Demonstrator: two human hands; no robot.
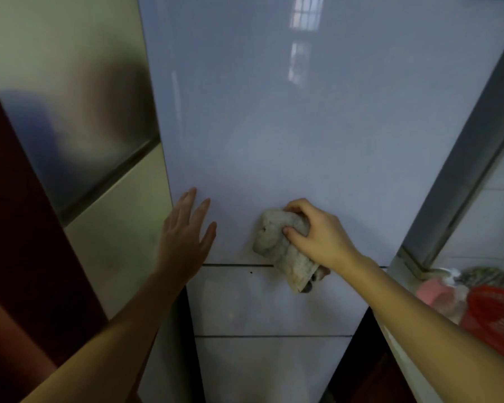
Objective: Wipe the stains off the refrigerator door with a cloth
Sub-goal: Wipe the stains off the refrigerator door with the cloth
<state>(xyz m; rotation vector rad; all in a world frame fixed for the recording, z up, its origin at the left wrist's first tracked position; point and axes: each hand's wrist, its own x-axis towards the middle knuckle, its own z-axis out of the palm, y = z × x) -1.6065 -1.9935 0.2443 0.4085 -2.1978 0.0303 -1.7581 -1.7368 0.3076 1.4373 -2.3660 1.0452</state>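
The pale glossy refrigerator door [288,126] fills the middle of the head view. My right hand [317,234] grips a crumpled grey-beige cloth [277,242] and presses it against the lower part of the upper door, just above the seam. The cloth's tail hangs over that seam onto the drawer front [245,301] below. My left hand [186,231] rests flat near the door's left edge with fingers spread, holding nothing. A small dark speck [251,272] shows just under the seam.
A steel-and-cream side panel [79,126] stands to the left, with a dark red-brown surface [18,213] beyond it. At the right, a white ledge [396,335] carries a red mesh item [495,318] and a pink object [432,292]. A grey frame [463,175] runs up the right side.
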